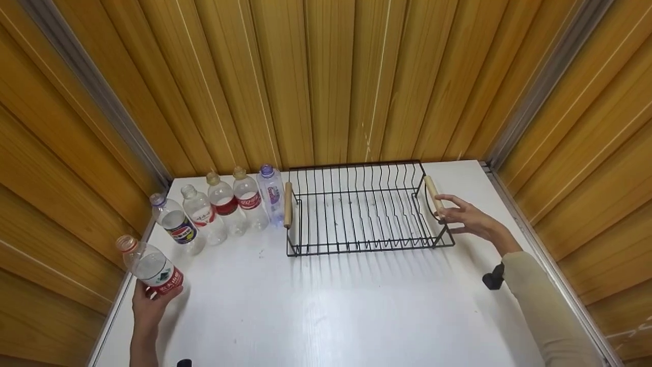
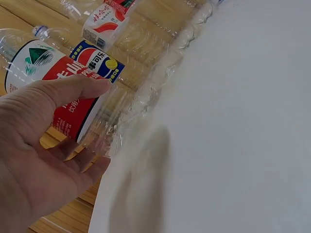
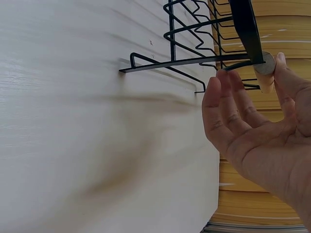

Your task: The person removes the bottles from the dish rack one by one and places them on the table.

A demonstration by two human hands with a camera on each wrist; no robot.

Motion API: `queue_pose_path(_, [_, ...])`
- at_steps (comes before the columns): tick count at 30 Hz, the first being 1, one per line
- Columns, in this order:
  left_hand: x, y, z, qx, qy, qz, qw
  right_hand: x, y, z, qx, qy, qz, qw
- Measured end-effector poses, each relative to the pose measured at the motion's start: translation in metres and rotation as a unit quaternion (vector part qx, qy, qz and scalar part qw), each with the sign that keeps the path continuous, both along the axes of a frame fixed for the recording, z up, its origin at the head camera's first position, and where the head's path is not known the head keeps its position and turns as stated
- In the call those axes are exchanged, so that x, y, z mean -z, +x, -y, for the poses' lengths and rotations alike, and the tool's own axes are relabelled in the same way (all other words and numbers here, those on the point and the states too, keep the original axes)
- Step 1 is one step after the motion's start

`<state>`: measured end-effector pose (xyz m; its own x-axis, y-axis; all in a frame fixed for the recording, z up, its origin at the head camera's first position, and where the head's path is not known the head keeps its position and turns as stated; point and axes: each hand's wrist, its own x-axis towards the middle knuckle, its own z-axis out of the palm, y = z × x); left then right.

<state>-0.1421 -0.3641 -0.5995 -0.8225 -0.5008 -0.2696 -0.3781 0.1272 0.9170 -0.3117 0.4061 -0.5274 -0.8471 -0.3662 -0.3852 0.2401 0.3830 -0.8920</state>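
Observation:
At the table's left edge, my left hand (image 1: 149, 307) grips a clear plastic bottle (image 1: 153, 269) with a red and white label low on its body. In the left wrist view the thumb (image 2: 82, 88) lies across the label, and the other fingers pass behind the bottle. My right hand (image 1: 471, 220) is at the right end of a black wire dish rack (image 1: 356, 250). Its thumb and bent fingers hold the rack's right wooden handle (image 1: 434, 198). The right wrist view shows the handle's round end (image 3: 265, 63) beside the thumb; fingertips reach the wire below.
Beyond the held bottle, several uncapped bottles stand in a slanting row, from one with a blue label (image 1: 181, 228) to a purple-tinted bottle (image 1: 272, 196) beside the rack's left wooden handle (image 1: 288, 205). Corrugated wood-coloured walls (image 1: 331, 76) enclose the white table (image 1: 326, 316).

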Motion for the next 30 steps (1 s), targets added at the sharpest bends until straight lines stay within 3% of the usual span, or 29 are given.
queue_pose_path(6, [0.01, 0.002, 0.009, -0.008, 0.001, 0.025, 0.9997, -0.001, 0.0, 0.0, -0.002, 0.002, -0.002, 1.0])
queue_pose_path(12, [0.014, 0.0, 0.011, 0.006, -0.025, 0.009, 0.9996, -0.002, 0.003, -0.003, 0.004, 0.01, -0.001, 0.9999])
queue_pose_path(26, [0.015, -0.018, 0.024, 0.011, -0.074, -0.006, 0.9972, -0.001, 0.0, -0.001, -0.008, 0.017, -0.007, 0.9998])
queue_pose_path(30, [0.014, -0.027, 0.028, -0.005, -0.061, -0.005, 0.9981, -0.002, -0.001, 0.0, -0.012, 0.018, -0.005, 0.9998])
